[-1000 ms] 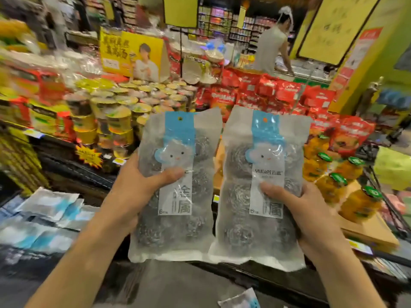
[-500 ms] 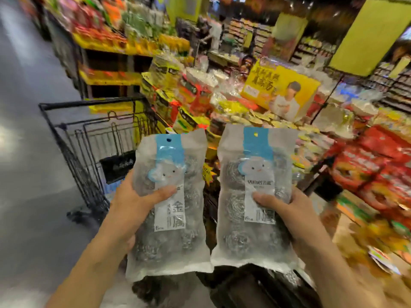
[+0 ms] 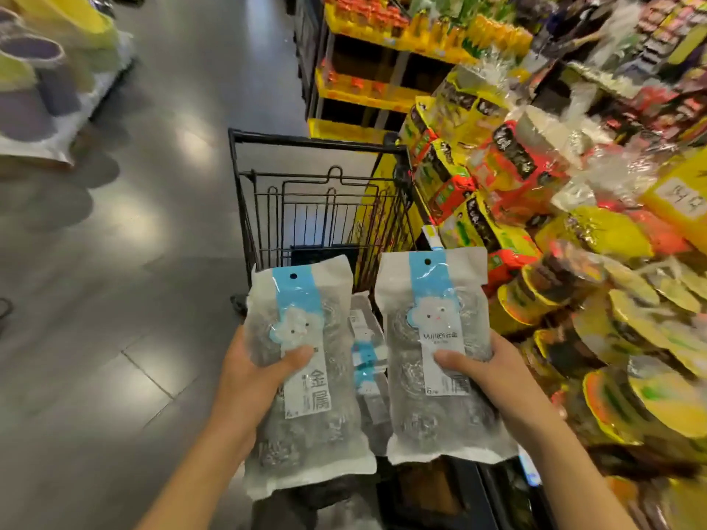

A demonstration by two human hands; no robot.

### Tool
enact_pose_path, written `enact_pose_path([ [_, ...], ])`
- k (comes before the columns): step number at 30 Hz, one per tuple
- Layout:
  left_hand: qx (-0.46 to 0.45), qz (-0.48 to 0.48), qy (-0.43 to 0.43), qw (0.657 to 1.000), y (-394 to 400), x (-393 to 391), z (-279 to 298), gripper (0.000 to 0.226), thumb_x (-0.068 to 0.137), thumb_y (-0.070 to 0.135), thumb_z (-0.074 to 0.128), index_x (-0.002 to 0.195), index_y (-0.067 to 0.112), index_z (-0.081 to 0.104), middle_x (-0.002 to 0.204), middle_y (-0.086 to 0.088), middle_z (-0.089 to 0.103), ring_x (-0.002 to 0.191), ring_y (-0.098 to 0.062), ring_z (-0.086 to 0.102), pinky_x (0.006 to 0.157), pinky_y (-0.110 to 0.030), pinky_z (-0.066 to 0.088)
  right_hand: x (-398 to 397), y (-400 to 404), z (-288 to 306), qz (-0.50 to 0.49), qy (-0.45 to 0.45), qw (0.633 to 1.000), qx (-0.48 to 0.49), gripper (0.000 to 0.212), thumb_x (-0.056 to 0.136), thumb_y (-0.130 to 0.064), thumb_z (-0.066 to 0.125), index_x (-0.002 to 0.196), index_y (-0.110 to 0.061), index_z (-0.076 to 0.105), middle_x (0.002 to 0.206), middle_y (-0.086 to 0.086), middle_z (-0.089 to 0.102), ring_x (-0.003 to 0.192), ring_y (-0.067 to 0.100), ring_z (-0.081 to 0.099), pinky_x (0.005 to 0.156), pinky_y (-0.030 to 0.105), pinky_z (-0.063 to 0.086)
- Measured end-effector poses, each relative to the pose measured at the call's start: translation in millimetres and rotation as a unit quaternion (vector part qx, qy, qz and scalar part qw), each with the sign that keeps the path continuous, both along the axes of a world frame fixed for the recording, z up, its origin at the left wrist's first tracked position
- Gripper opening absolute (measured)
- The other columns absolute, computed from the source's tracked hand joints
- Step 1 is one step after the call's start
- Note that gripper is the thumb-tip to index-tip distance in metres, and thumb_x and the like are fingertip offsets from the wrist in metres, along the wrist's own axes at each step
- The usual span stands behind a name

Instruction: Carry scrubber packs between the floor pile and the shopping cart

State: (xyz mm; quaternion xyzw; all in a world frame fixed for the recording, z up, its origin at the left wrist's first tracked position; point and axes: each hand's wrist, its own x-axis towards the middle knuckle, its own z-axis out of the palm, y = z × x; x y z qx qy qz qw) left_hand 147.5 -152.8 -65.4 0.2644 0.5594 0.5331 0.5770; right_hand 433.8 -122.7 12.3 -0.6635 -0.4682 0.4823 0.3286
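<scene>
Black wire cart stands beside stacked yellow snack boxes.

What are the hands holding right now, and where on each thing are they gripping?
The left hand grips one scourer pack at its left edge, thumb across the label. The right hand grips a second pack at its right edge, thumb on the label.

A supermarket: a wire shopping cart beside stacked packaged goods.
</scene>
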Motion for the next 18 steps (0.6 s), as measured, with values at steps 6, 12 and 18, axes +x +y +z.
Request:
enact_pose_path([
  [6, -0.074, 0.029, 0.047, 0.996, 40, 42, -54, 0.059, 0.077, 0.01, 0.087, 0.125, 0.03, 0.059, 0.111, 0.012, 0.078, 0.101, -0.006, 0.074, 0.076, -0.023, 0.059, 31, 86, -78, 0.069, 0.008, 0.993, -0.093, 0.039, 0.082, -0.011, 0.083, 0.119, -0.019, 0.07, 0.105, 0.003, 0.08, 0.098, 0.025, 0.077, 0.095, 0.053, 0.058],
  [12, -0.116, 0.027, 0.102, 0.988, 67, 63, -100, 0.066, 0.076, 0.013, 0.09, 0.131, 0.023, 0.057, 0.119, 0.005, 0.074, 0.108, -0.009, 0.072, 0.093, -0.033, 0.058, 47, 117, -141, 0.095, -0.02, 0.986, -0.137, 0.045, 0.081, -0.014, 0.085, 0.122, -0.021, 0.067, 0.107, -0.002, 0.08, 0.1, 0.02, 0.076, 0.095, 0.046, 0.058],
  [18, -0.141, -0.009, 0.139, 0.98, 70, 74, -157, 0.061, 0.076, 0.024, 0.09, 0.13, 0.017, 0.061, 0.117, -0.002, 0.076, 0.108, -0.021, 0.073, 0.097, -0.055, 0.057, 52, 122, -206, 0.108, -0.048, 0.979, -0.169, 0.035, 0.084, -0.016, 0.082, 0.111, -0.033, 0.068, 0.101, -0.009, 0.079, 0.091, 0.009, 0.075, 0.086, 0.036, 0.059],
])
